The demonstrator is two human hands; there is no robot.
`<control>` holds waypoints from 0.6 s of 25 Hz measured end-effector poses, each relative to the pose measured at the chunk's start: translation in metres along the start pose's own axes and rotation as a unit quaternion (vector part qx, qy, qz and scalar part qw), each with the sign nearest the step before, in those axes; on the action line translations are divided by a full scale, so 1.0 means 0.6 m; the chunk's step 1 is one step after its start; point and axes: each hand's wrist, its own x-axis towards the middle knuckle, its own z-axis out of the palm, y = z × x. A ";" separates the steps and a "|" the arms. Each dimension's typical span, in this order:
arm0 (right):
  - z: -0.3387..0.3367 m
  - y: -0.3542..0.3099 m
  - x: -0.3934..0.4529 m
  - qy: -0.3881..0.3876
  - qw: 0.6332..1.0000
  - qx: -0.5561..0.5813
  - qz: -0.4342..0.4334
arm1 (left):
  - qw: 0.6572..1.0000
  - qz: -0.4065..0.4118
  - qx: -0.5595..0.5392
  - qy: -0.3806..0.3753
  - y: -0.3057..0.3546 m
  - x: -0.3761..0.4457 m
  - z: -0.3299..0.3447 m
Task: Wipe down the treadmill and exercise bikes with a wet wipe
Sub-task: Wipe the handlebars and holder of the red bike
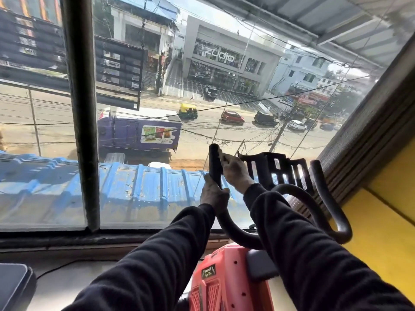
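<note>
Head view: exercise bike, black handlebar grip upright. Left hand fingers clamped round grip's lower part; right hand fingers pinch a wet wipe against grip just above.

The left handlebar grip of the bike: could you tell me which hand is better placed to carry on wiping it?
The right hand. It is already against the upper part of the left handlebar grip, while the left hand grips the bar lower down, steadying it. A wipe is not clearly visible.

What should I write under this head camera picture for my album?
Both hands clean a bike handlebar by a street window: left hand holds the grip, right hand rubs it.
</note>
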 end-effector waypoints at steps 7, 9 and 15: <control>-0.014 0.022 -0.040 -0.026 0.981 -0.190 -0.041 | 0.997 -0.007 -0.063 -0.048 -0.032 -0.019 -0.012; -0.012 -0.006 -0.013 0.061 0.965 -0.232 -0.109 | 0.996 -0.019 -0.075 -0.048 -0.046 -0.025 -0.008; 0.025 0.005 -0.019 0.017 0.861 -0.400 -0.314 | 0.991 0.001 -0.097 -0.088 -0.075 -0.020 -0.043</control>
